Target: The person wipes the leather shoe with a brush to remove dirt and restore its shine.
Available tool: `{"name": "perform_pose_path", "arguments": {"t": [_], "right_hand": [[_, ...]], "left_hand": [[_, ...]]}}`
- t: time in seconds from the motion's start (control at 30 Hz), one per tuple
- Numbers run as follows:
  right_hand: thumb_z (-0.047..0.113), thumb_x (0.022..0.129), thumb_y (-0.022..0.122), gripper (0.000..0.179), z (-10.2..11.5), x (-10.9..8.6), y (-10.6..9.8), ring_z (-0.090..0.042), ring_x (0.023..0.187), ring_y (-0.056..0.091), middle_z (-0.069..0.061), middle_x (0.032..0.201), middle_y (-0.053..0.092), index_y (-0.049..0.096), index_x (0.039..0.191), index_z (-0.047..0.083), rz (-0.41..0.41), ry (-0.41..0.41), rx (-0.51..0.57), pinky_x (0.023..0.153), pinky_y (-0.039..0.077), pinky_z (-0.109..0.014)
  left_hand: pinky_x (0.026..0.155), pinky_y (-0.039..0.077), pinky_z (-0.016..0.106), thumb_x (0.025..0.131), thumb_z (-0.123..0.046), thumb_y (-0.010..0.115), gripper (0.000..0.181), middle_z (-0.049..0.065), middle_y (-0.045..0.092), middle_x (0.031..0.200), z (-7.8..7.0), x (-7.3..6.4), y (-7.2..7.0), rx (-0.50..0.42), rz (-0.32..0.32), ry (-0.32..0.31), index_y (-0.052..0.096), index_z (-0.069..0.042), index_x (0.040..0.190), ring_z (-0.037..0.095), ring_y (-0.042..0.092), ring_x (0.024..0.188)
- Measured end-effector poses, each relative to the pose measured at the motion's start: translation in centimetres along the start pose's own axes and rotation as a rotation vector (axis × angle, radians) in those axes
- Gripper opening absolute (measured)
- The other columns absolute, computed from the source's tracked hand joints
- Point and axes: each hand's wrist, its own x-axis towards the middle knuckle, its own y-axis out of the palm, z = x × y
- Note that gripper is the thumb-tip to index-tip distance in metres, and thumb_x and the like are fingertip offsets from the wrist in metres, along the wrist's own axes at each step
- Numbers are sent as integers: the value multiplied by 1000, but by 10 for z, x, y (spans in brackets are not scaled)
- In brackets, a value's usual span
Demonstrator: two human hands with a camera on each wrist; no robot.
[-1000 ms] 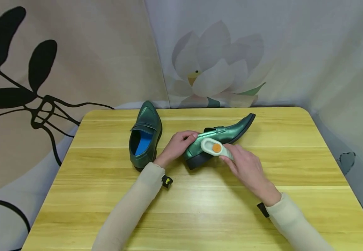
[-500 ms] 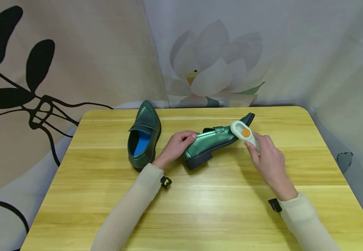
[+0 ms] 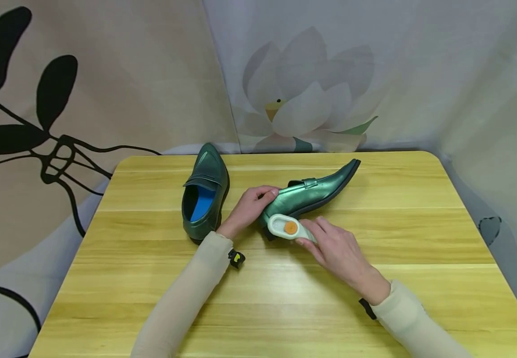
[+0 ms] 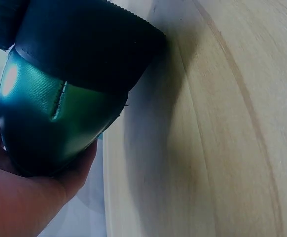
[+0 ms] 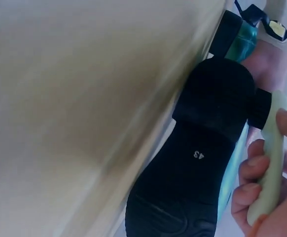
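Observation:
A shiny green loafer [image 3: 312, 194] is tilted on its side, toe pointing to the far right. My left hand [image 3: 251, 206] grips it by the heel collar, the thumb on the outer side. In the left wrist view the back of the loafer [image 4: 59, 113] and its black heel show. My right hand [image 3: 339, 251] holds a pale shoe brush [image 3: 284, 226] with an orange spot by its handle. The brush head lies against the loafer's heel. In the right wrist view the dark bristles [image 5: 259, 108] meet the side of the heel, beside the black sole [image 5: 188, 158] marked 43.
The matching green loafer [image 3: 207, 191] stands upright to the left of my left hand, its blue insole showing. All this is on a light wooden table [image 3: 258, 308]. A printed curtain [image 3: 151, 74] hangs behind the table's far edge.
The brush in my right hand first went right along the loafer to its toe, then came back left and lower, to the heel. My left hand and the loafer have stayed nearly still.

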Motion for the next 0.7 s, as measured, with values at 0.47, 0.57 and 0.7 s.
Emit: {"name": "perform_pose_path", "arguments": {"t": [0.47, 0.57, 0.7], "right_hand": [[18, 88, 83, 43, -40, -13, -25, -17, 60, 50, -8, 93, 63, 67, 126, 7, -59, 136, -69, 49, 42, -33], [21, 91, 80, 40, -31, -8, -19, -16, 63, 50, -6, 93, 63, 67, 126, 8, -37, 113, -43, 51, 44, -33], [24, 95, 77, 37, -14, 1, -9, -14, 66, 52, -3, 93, 61, 66, 126, 8, 3, 53, 2, 54, 46, -32]], "left_hand": [[110, 44, 44, 109, -31, 55, 38, 11, 69, 130, -1, 2, 1, -44, -6, -32, 71, -5, 131, 25, 60, 123], [110, 44, 44, 109, -31, 54, 38, 11, 70, 129, 1, 2, 1, -46, -10, -27, 71, -5, 131, 26, 60, 123], [111, 44, 44, 109, -30, 54, 37, 12, 69, 130, 2, 1, 2, -37, -12, -22, 71, -5, 132, 27, 60, 125]]}}
